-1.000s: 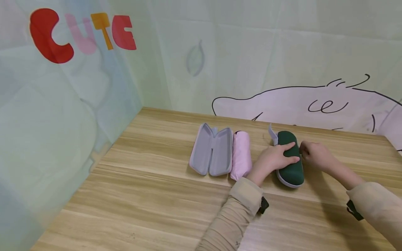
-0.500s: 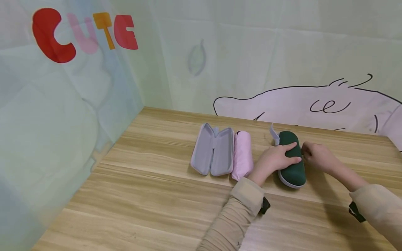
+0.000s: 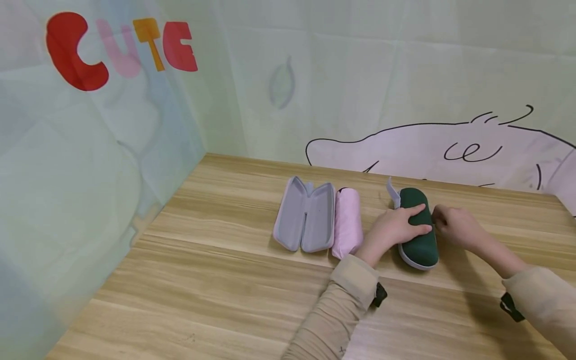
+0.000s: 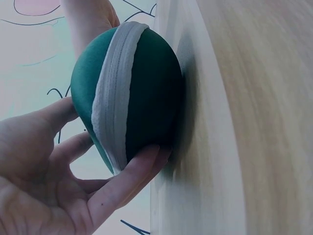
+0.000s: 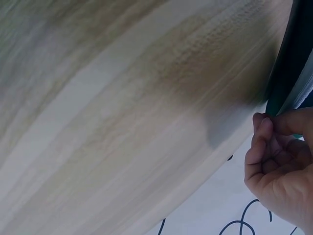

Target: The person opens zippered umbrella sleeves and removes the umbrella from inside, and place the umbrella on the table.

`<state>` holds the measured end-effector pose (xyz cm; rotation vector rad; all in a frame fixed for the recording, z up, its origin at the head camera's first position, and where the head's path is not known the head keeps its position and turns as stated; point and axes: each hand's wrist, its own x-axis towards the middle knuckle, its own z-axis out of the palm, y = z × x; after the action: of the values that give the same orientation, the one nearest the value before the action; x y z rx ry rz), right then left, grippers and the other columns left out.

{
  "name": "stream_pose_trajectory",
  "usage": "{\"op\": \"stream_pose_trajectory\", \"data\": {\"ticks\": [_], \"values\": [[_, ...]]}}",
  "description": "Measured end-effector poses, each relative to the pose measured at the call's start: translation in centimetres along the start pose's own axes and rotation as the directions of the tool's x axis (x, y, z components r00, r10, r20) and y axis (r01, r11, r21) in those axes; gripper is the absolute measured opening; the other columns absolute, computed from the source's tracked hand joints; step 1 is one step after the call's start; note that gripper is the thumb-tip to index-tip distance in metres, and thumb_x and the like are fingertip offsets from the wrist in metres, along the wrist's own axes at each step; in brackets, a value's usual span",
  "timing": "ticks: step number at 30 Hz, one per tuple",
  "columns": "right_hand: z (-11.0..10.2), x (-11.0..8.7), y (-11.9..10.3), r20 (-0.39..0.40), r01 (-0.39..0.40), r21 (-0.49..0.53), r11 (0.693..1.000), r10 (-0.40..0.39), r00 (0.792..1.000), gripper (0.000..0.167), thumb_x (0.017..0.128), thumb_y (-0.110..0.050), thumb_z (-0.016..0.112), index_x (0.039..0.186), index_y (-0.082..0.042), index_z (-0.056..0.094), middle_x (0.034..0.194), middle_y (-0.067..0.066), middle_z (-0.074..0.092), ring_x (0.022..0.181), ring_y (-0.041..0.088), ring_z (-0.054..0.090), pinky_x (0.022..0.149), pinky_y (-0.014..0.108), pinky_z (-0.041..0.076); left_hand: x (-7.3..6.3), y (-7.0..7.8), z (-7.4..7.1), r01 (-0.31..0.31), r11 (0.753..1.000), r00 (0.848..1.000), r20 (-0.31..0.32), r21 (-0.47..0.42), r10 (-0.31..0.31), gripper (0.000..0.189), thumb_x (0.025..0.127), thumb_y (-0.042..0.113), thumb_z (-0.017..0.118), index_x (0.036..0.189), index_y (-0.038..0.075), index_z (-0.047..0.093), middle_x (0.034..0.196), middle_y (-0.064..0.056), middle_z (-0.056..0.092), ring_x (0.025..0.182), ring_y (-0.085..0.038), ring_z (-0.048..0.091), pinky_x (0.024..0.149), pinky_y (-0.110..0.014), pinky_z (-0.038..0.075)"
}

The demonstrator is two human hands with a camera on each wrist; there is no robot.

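Note:
A closed green glasses case [image 3: 420,245] with a light grey zipper band [image 4: 113,93] lies on the wooden table, a grey strap [image 3: 392,191] sticking up from its far left side. My left hand [image 3: 395,228] grips it, with fingers on top and others around its side in the left wrist view. On the case's right side, my right hand [image 3: 454,225] pinches at the zipper edge with thumb and forefinger. In the right wrist view, the fingertips [image 5: 266,122] meet at the case's end; the small zipper pull there is mostly hidden by them.
Left of the hands lies an open pink case [image 3: 317,220] with grey lining. Touching its right side is a pink folded umbrella-like roll [image 3: 347,220]. A printed cloth backdrop [image 3: 351,90] stands behind the table [image 3: 189,290] and along its left.

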<state>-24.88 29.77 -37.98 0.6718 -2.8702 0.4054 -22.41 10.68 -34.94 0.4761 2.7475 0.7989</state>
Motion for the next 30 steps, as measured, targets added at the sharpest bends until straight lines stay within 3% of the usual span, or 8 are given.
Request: {"op": "stream_pose_trajectory", "data": {"ticks": [17,30], "values": [[-0.38,-0.43,-0.32,0.077,-0.037,0.03,0.999,0.034,0.996,0.004,0.085,0.002,0.057,0.082,0.002,0.059,0.066,0.003,0.054,0.059,0.014,0.044,0.053,0.026,0.035,0.01,-0.05,0.04,0.004,1.0,1.0,0.004,-0.006,-0.004,0.055,0.092,0.056,0.053,0.144,0.048,0.035,0.147,0.012,0.047,0.13,-0.014,0.051,0.1,-0.028,0.044],[-0.47,-0.52,-0.3,0.081,-0.036,0.049,0.998,0.032,0.996,0.004,0.085,0.001,0.057,0.082,0.003,0.06,0.067,0.004,0.056,0.061,0.014,0.044,0.054,0.026,0.035,-0.02,0.0,0.02,0.003,1.0,1.0,0.003,0.003,-0.003,0.055,0.092,0.055,0.052,0.144,0.048,0.035,0.146,0.012,0.047,0.13,-0.013,0.051,0.1,-0.027,0.044]]}}
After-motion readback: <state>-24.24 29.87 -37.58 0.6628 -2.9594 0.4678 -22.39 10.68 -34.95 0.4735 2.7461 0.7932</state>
